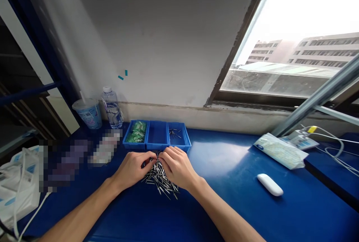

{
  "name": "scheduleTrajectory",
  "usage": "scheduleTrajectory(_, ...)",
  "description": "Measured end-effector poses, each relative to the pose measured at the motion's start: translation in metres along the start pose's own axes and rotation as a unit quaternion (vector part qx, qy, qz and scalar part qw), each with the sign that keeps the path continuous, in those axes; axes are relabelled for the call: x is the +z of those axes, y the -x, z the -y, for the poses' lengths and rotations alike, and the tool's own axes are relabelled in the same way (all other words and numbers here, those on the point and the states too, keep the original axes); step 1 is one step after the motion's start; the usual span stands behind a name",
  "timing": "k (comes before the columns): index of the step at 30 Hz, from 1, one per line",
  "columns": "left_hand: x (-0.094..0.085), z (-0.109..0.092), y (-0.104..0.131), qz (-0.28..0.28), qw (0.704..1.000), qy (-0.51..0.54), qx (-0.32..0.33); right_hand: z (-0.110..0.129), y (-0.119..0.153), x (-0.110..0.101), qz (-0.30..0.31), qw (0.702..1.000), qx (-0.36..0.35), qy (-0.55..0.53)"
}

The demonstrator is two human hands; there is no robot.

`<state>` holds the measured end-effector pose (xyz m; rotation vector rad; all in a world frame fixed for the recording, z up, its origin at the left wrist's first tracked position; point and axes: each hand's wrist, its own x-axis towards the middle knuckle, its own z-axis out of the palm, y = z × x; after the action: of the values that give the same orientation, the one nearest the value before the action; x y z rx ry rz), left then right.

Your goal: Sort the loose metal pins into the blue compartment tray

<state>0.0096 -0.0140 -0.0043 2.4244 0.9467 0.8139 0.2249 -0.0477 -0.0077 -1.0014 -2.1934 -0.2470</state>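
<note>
A pile of thin, silvery metal pins [160,180] lies on the blue table, under and in front of my hands. My left hand [137,165] is closed in a pinch above the pile's far side. My right hand [177,165] is closed beside it, its fingers curled and the fingertips near those of the left. A bit of thin metal shows between the two sets of fingertips; most of it is hidden. Just beyond stand three joined blue bins. The left bin [125,140] contains green packets, the middle bin [157,133] is between, and the right bin [183,137] holds several pins.
A lidded cup [88,114] and a water bottle [112,110] stand back left, against the wall. To the right are a white oblong case [270,185], a tissue pack [280,151] and a power strip [301,140] with cables. White packaging [19,186] lies at far left.
</note>
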Motion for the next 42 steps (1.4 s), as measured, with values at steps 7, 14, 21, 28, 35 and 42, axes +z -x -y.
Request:
scheduleTrajectory(7,0.001,0.0,0.0,-0.022,0.999,0.043,0.014,0.003,0.0,0.001,0.021,1.0,-0.002,-0.009)
scheduleTrajectory(14,0.002,-0.001,0.0,-0.021,0.996,0.087,0.008,-0.003,-0.001,0.005,0.04,0.999,0.002,-0.018)
scheduleTrajectory(21,-0.002,0.0,-0.003,0.009,0.995,0.093,-0.025,-0.004,0.002,0.006,0.055,0.998,0.01,-0.028)
scheduleTrajectory(28,-0.001,0.0,-0.001,0.028,0.996,0.083,-0.022,0.004,-0.001,0.011,0.052,0.998,0.031,-0.017)
scheduleTrajectory(35,-0.001,-0.003,0.0,0.018,0.998,0.059,0.004,0.004,-0.001,0.013,0.054,0.997,0.053,-0.029)
scheduleTrajectory(42,0.004,-0.009,-0.003,0.001,0.998,0.067,0.007,-0.011,0.002,0.001,0.027,0.994,0.03,-0.106)
